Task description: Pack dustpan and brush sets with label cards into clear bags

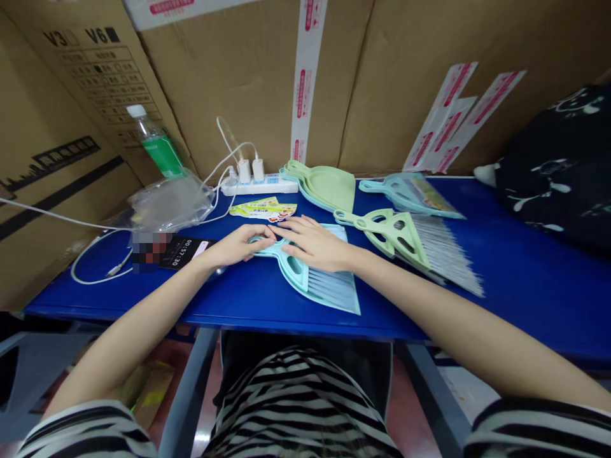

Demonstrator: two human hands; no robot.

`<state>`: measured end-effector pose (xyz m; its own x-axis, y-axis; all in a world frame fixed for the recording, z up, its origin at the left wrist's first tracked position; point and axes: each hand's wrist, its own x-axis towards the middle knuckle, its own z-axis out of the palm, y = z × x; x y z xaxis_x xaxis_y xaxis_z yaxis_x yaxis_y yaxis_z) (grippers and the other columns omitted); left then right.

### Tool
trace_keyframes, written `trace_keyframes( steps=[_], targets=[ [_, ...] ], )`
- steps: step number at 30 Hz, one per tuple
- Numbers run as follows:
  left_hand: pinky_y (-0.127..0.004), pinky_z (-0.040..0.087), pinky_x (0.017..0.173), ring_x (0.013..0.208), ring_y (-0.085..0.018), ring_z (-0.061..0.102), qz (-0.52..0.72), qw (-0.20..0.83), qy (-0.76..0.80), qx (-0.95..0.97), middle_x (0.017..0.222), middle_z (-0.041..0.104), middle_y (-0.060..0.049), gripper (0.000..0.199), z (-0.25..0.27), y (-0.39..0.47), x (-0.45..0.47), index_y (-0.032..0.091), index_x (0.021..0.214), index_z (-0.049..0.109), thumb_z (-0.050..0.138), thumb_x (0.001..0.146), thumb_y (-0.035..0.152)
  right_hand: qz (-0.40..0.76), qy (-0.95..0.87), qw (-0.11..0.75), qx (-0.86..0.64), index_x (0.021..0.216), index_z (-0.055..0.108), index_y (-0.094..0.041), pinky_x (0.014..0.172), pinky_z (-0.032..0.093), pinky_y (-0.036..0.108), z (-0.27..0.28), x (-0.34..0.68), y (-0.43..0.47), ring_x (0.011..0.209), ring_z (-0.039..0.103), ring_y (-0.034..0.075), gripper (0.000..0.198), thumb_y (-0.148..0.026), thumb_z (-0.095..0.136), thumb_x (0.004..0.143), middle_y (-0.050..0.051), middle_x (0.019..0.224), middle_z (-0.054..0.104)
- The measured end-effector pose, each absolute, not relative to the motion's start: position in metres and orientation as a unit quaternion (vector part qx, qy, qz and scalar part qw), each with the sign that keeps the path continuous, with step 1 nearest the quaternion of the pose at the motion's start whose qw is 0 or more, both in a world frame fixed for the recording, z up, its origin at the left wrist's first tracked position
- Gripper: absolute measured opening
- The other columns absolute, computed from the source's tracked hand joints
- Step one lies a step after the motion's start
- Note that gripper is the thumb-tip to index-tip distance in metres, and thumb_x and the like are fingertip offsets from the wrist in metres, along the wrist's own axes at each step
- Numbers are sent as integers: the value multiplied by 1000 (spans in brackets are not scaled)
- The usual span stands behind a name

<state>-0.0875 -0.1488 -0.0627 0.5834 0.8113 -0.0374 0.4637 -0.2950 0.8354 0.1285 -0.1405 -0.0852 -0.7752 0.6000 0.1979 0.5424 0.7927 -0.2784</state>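
Note:
A light blue hand brush (329, 286) lies nested on a light blue dustpan (340, 233) near the table's front edge. My left hand (238, 244) is closed around the handle end of the pair, its thumb and fingers curled there. My right hand (317, 243) rests palm down across the top of the brush, fingers stretched out towards the left hand. It covers part of the brush head and the upper part of the dustpan. The bristles point to the lower right.
Green hand brushes (408, 238) lie to the right. Behind are stacked green dustpans (329, 184) and another blue dustpan (398, 191). A power strip (281, 184), printed packets (262, 208), a phone (179, 251), a bottle (162, 152) and a dark patterned bag (563, 159) stand around.

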Motion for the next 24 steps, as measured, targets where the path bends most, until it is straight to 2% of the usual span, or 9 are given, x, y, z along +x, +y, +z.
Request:
trace_keyframes(
  steps=[6,10,15,20,24],
  targets=[
    [-15,35,39,48,-3,38,194,423,414,783,85,56,-1,33,-63,-149,-88,15,86,56,57,82,48,110,-937,149,-297,147,43,-18,115,23,61,-89,126,-142,139,38,29,56,-46,26,102,15,146,50],
    [-15,35,39,48,-3,38,184,417,409,790,83,55,-1,31,-62,-149,-89,16,86,56,56,82,46,97,-937,159,-295,144,48,-22,113,28,60,-90,126,-142,135,43,29,53,-47,28,102,13,141,55],
    [-16,37,40,47,-4,39,155,414,405,800,77,53,1,32,-59,-150,-92,16,88,56,55,84,47,58,-934,168,-308,143,49,-15,109,35,57,-85,127,-141,131,48,31,53,-43,34,101,16,139,56],
    [-16,38,40,48,-5,40,135,425,403,799,73,50,3,35,-58,-150,-94,16,91,57,56,85,50,-2,-915,192,-354,129,63,-18,103,42,56,-78,137,-130,125,54,32,44,-36,36,100,15,130,64],
    [-16,38,39,47,-5,40,133,424,400,802,72,49,3,36,-58,-150,-95,16,90,58,57,85,51,-22,-912,168,-374,121,69,-15,106,40,57,-79,144,-120,131,50,33,44,-37,38,99,16,132,63]
  ],
)
